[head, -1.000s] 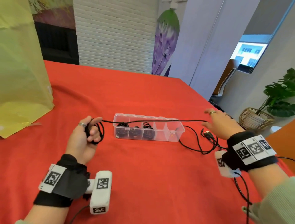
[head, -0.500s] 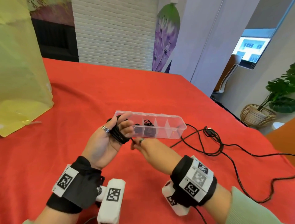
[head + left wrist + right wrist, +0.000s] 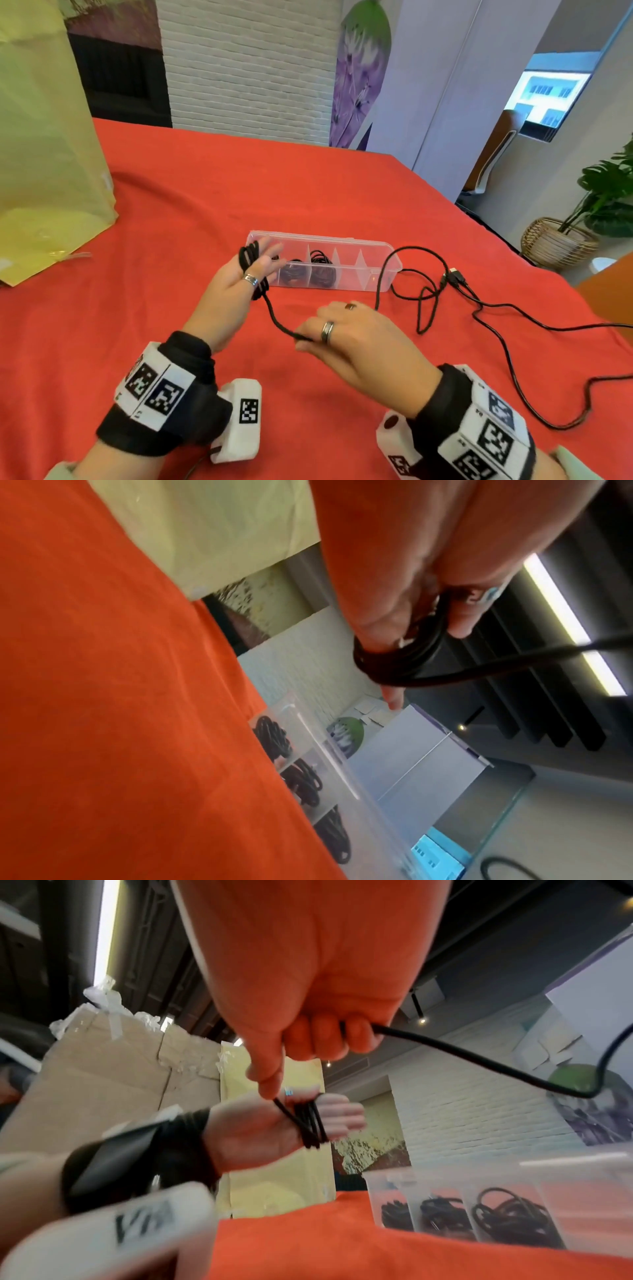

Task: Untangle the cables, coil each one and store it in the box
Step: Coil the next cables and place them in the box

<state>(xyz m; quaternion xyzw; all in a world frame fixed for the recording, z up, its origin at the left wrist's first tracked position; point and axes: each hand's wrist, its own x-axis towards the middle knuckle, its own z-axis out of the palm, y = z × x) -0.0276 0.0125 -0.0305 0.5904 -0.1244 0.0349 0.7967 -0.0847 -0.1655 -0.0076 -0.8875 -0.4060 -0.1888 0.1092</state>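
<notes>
Cable (image 3: pixel 274 317) runs black from a small coil (image 3: pixel 251 265) wound round the fingers of the left hand (image 3: pixel 233 291), sags to the right hand (image 3: pixel 346 337), then trails off right in loose loops across the red cloth (image 3: pixel 205 205), its plug (image 3: pixel 455 275) lying beyond the box's right end. The left hand is held up just in front of the box (image 3: pixel 380 281), fingers straight, the turns sitting across them; the left wrist view shows the thumb pressed against the bundle, so the turns look pinned rather than free. The right hand is closed on the cable: the right wrist view shows the fingers curled round it and the thumb pointing toward the coil.

The clear box has dividers; its three left compartments each hold a dark coiled cable, and the two at the right look free. A yellow bag (image 3: pixel 44 154) stands well apart at the far left.

The step in hand appears to be winding, with most of this cable unwound on the cloth. To do it well, I would let the cable slide through the right hand under light tension, lay each turn flat beside the last across the left fingers, and keep the thumb on the bundle so nothing slips off the fingertips. The slack crosses itself near the plug; it may snag, so draw it in slowly.
</notes>
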